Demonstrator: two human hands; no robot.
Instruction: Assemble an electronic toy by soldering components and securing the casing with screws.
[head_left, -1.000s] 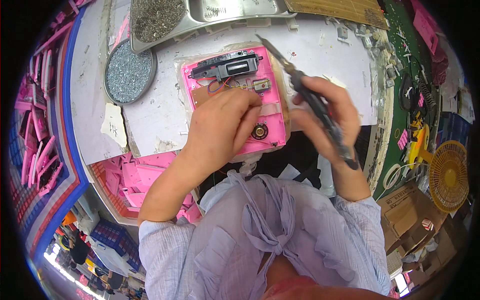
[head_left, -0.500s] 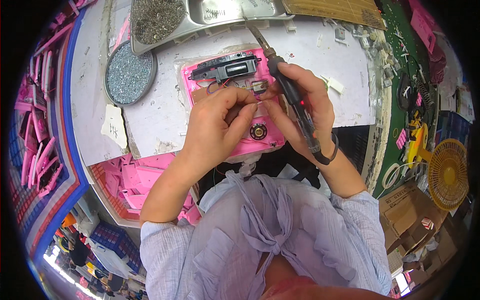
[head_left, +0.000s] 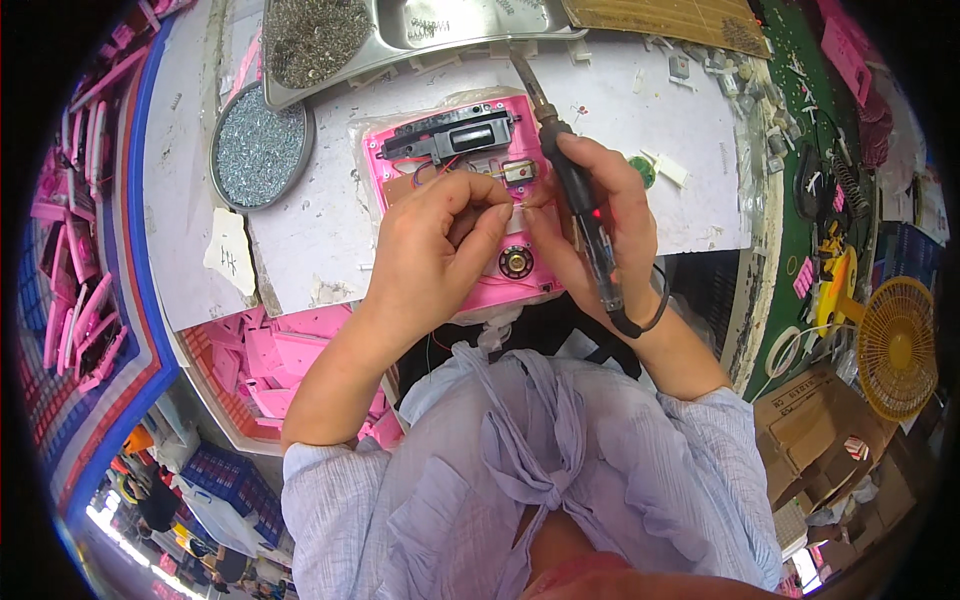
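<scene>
A pink plastic housing (head_left: 545, 275) lies on the table before me, holding a black module (head_left: 455, 137), a small metal motor (head_left: 519, 173), a round speaker (head_left: 516, 262) and thin wires. My left hand (head_left: 430, 245) is closed in a pinch above the middle of the housing; whatever its fingertips grip is too small to make out. In my right hand (head_left: 632, 200) is a soldering iron (head_left: 566, 170) with a dark handle, its tip pointing away towards the metal tray. The thumb and a finger of that hand meet close to the left fingertips.
A round dish of small screws (head_left: 260, 147) stands at left, beside a torn paper label (head_left: 229, 250). Across the back is a metal tray (head_left: 385, 50) with springs. A green round part (head_left: 642, 172) and a white piece (head_left: 668, 168) lie right. A pink-parts crate (head_left: 222, 385) sits below left.
My right hand and the soldering iron have shifted slightly, the iron's tip swinging a little right. The motor and the green round part show more now. My left hand stays nearly still.
</scene>
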